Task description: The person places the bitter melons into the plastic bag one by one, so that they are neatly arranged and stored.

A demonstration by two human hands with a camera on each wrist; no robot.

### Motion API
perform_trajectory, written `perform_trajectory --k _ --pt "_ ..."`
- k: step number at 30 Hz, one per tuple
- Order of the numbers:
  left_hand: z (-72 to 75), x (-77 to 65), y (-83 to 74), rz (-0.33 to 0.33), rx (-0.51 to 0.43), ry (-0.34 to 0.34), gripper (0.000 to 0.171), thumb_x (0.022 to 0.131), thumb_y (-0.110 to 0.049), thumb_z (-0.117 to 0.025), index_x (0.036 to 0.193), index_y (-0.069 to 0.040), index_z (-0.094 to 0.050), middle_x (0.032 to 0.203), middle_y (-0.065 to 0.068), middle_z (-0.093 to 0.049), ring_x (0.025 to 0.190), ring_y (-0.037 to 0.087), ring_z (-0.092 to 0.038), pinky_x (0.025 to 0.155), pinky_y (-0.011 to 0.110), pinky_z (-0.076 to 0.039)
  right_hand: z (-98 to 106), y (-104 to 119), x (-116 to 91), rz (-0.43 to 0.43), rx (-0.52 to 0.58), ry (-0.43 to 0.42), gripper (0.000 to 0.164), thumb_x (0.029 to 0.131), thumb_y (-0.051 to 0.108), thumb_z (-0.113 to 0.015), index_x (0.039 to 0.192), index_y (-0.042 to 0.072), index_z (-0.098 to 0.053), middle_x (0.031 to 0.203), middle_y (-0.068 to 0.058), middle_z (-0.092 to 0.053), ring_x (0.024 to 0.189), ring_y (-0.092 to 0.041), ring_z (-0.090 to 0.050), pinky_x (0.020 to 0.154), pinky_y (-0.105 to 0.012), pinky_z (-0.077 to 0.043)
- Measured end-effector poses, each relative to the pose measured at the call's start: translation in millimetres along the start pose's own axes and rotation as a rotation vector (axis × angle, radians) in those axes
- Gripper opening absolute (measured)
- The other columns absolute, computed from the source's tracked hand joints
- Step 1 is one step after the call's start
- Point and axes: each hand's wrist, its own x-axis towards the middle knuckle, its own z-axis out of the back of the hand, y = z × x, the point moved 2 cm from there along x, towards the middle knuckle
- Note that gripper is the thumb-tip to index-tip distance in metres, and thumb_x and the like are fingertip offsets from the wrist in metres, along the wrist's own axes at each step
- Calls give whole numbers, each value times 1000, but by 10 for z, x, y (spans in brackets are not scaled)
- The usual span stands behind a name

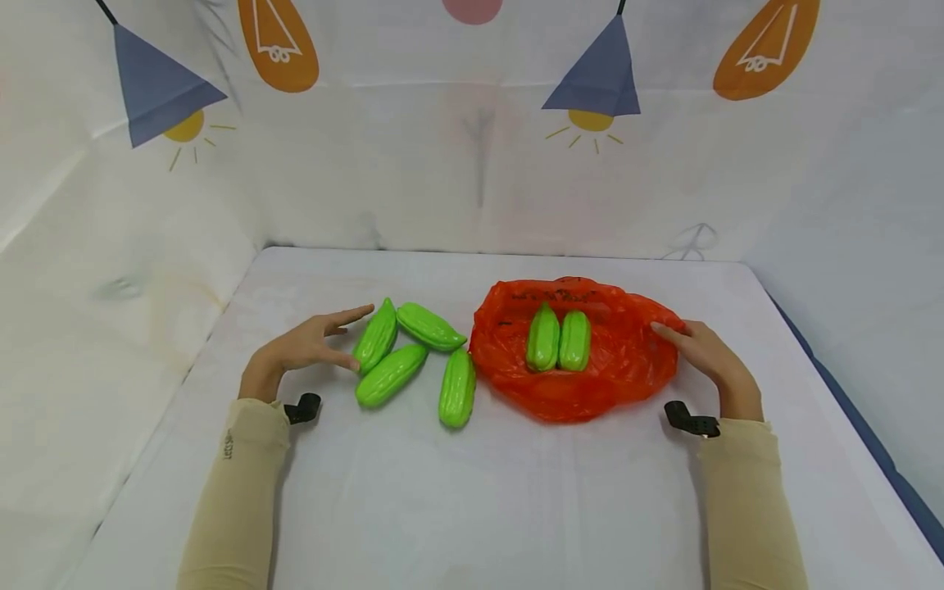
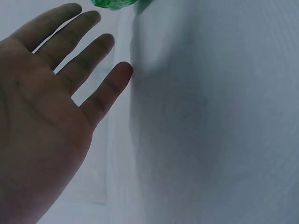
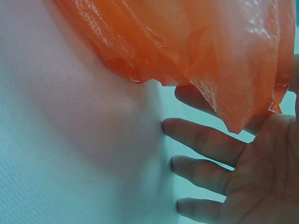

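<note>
In the head view my left hand (image 1: 306,342) is spread beside the leftmost green bitter melon (image 1: 377,337), with the thumb tip right at its lower end. The left wrist view shows the palm and straight fingers, with part of a green melon (image 2: 113,3) at the top edge. On the right, a red plastic bag (image 1: 627,377) lies with its mouth spread wide. Two bitter melons (image 1: 543,338) rest side by side in it. My right hand (image 1: 708,354) pinches the bag's right rim between thumb and index finger; the other fingers extend below the plastic (image 3: 233,70).
More bitter melons lie on the white tabletop (image 1: 501,508) between my left hand and the bag: one behind (image 1: 431,327), one in front (image 1: 392,375) and one close to the bag's left side (image 1: 457,389). A patterned white cloth (image 1: 413,164) hangs behind the table.
</note>
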Motion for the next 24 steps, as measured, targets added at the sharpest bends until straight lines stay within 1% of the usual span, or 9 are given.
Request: perform_trajectory --k 4,9,11,15,20,24 --pt "-23 17 19 -25 9 32 96 78 -27 -83 156 -19 -28 163 10 -21 143 50 -24 114 67 -18 0 -8 1 -5 6 4 84 98 62 -35 144 -8 -37 139 -30 -46 134 -47 -34 108 -71 -27" --pt "-56 41 13 -57 13 37 102 76 -28 -85 157 -20 -23 162 13 -23 147 42 -20 116 65 -15 -1 -4 1 -12 9 7 85 98 63 -35 145 -8 -35 140 -30 -45 135 -47 -33 108 -71 -27" --pt "-71 52 0 -66 3 40 103 76 -28 -85 157 -20 -22 162 12 -23 149 39 -18 117 65 -12 3 6 -5 -16 9 10 85 98 63 -35 146 -8 -34 142 -30 -44 135 -48 -32 108 -71 -27" --pt "-92 63 -19 -79 -16 44 104 75 -26 -85 157 -18 -22 163 10 -21 150 36 -16 118 64 -8 8 16 -10 -19 12 14 85 99 62 -34 146 -8 -34 142 -30 -43 135 -48 -32 107 -72 -27" --pt "-99 69 -12 -71 -5 29 102 75 -27 -85 157 -18 -24 162 10 -24 149 37 -20 118 64 -10 9 11 -14 -4 9 13 82 100 60 -34 146 -9 -34 142 -31 -43 134 -48 -33 106 -72 -28" --pt "-91 67 8 -57 5 5 101 75 -29 -86 156 -20 -26 160 11 -28 147 37 -25 117 63 -15 3 7 -12 2 11 6 82 99 60 -35 145 -8 -35 141 -30 -44 134 -48 -33 106 -72 -28"
